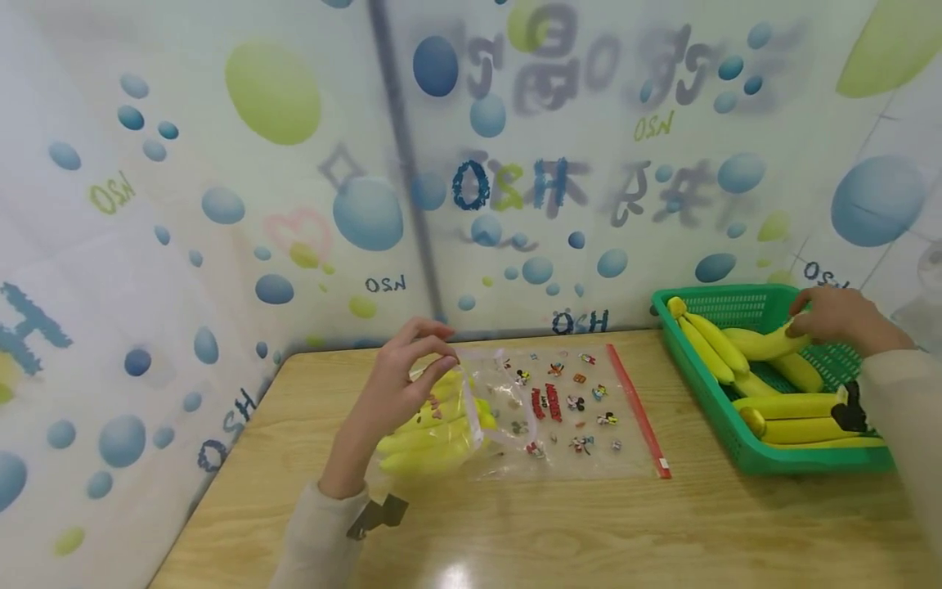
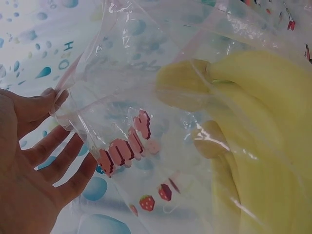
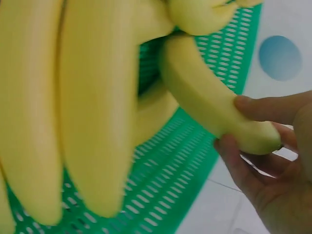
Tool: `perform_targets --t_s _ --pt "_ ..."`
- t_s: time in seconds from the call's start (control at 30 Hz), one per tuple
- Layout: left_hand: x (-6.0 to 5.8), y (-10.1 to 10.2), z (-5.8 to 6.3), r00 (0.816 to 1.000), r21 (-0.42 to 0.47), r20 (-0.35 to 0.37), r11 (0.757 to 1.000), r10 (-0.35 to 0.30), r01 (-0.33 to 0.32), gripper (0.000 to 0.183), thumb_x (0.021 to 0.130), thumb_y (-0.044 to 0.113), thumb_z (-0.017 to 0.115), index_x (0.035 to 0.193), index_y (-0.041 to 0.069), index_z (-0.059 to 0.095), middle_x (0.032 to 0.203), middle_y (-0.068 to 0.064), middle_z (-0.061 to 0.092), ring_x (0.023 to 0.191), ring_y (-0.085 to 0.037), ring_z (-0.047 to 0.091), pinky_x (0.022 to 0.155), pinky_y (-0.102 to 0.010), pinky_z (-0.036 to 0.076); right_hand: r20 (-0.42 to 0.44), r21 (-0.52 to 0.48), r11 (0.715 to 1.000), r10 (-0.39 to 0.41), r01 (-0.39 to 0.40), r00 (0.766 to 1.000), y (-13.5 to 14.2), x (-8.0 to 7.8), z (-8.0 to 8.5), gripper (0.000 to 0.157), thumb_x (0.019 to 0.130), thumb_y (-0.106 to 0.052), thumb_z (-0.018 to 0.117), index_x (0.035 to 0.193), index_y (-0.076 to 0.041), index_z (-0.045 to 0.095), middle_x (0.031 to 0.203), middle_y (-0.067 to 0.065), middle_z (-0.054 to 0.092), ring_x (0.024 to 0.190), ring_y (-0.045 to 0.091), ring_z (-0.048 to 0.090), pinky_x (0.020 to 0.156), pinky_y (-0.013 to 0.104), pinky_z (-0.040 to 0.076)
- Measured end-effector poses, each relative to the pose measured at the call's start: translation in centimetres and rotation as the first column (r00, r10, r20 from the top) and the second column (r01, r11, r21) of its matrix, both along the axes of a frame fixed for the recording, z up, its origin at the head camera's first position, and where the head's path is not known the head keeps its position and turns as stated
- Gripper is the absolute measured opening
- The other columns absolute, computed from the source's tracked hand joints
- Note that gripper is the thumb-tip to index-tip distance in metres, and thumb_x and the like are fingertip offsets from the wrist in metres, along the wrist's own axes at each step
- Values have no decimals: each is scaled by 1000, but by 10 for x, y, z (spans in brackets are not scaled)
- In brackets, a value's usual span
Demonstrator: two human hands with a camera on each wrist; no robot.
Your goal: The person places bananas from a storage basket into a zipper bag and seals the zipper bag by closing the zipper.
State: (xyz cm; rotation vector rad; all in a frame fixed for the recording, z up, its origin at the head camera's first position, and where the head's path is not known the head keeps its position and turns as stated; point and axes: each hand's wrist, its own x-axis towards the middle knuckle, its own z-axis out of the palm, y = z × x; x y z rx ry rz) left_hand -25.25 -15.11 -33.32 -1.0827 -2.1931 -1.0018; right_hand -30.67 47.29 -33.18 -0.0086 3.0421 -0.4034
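Note:
My left hand (image 1: 401,380) pinches the rim of a clear plastic bag (image 2: 126,92) printed with pink letters and strawberries. Yellow bananas (image 2: 263,126) lie inside this bag, seen through its film. On the right, my right hand (image 1: 842,315) grips the end of a banana (image 3: 204,97) between thumb and fingers. The other end of that banana reaches down among more bananas in a green basket (image 1: 736,446). Along the basket's near side lie several bananas (image 1: 802,417) side by side. A bunch (image 1: 706,335) rests by its left wall.
A flat clear zip bag (image 1: 581,450) with cartoon prints and a red slider strip (image 1: 639,409) lies between the filled bag and the basket. Everything stands on a wooden table (image 1: 515,532). Behind it hangs a white curtain (image 1: 515,270) with blue and green dots.

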Motion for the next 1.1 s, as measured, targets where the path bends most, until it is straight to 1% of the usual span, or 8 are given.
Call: perform_targets --t_s 0.1,0.23,0.33,0.5,0.63,0.73,0.97,1.1 --pt "-1 0 0 1000 1 -5 1000 -1 1 6 92 18 64 90 15 69 118 -1 59 113 -21 55 97 -34 45 -153 19 998 -62 66 986 -2 0 11 57 86 -29 65 122 12 49 103 37 58 71 38 58 53 44 46" --pt "0 -1 0 1000 4 -13 1000 -1 1 7 93 19 64 90 14 69 117 -1 60 112 -21 55 96 -34 45 -322 -20 985 -168 170 932 -15 0 24 57 85 -28 63 124 9 46 107 39 54 72 44 55 51 46 44" --pt "0 -1 -1 1000 7 -21 1000 -4 4 7 93 18 64 90 13 69 116 -3 60 111 -21 56 95 -34 45 -386 -54 979 -203 197 900 -29 1 35 57 85 -27 61 127 8 45 107 41 53 73 46 56 52 48 45" --pt "0 -1 0 1000 13 -25 1000 -3 3 8 92 18 65 89 12 69 116 -3 60 112 -19 55 96 -34 45 -437 -81 983 -185 166 880 -53 7 56 60 88 -29 59 133 7 42 113 42 50 78 49 56 54 48 45" --pt "0 0 1 1000 13 -12 1000 -3 3 10 93 20 64 89 12 69 117 -2 60 113 -18 55 97 -34 45 -486 -85 990 -136 109 863 -76 12 74 60 89 -31 60 134 4 44 109 38 55 76 43 56 51 38 42" --pt "0 -1 1 1000 12 4 1000 -2 2 10 93 20 64 89 12 68 117 -1 60 113 -19 55 98 -34 44 -540 -81 996 -76 38 838 -97 19 87 56 88 -34 62 131 0 50 105 33 60 68 33 55 49 32 37" --pt "1 -2 0 1000 13 3 1000 4 -4 6 93 17 64 89 14 67 117 -2 60 113 -22 55 97 -34 45 -675 -77 980 85 -184 733 -159 40 97 44 84 -27 74 122 -10 61 97 22 68 61 -18 40 47 20 39" --pt "1 0 0 1000 9 -4 1000 7 -7 8 93 18 63 89 14 67 117 -2 59 113 -20 55 97 -34 45 -707 -110 935 164 -336 688 -195 49 97 42 80 -18 78 119 -11 63 92 15 69 67 -23 46 56 5 43"
